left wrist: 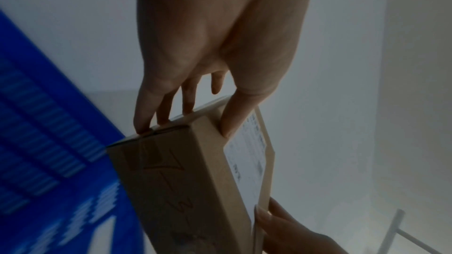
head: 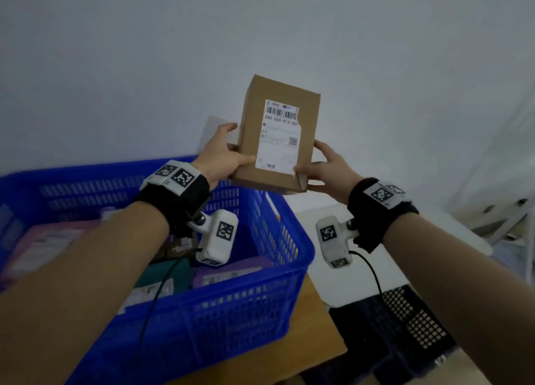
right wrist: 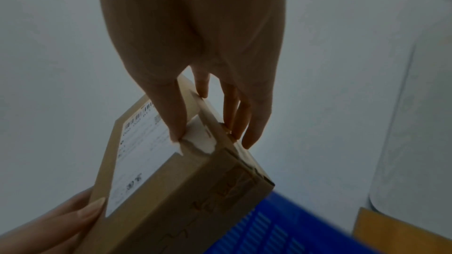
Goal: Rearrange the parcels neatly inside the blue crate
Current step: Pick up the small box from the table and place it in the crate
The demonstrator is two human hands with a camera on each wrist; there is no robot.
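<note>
My left hand pinches the box, thumb on its label face, fingers behind; my right hand pinches the opposite edge. It's lifted above the crate. I'd lower it level into a gap.

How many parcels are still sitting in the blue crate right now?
3 visible in the blue crate: a pink parcel at the left, a teal parcel in the middle, a purple parcel at the right. The arms may hide more.
</note>
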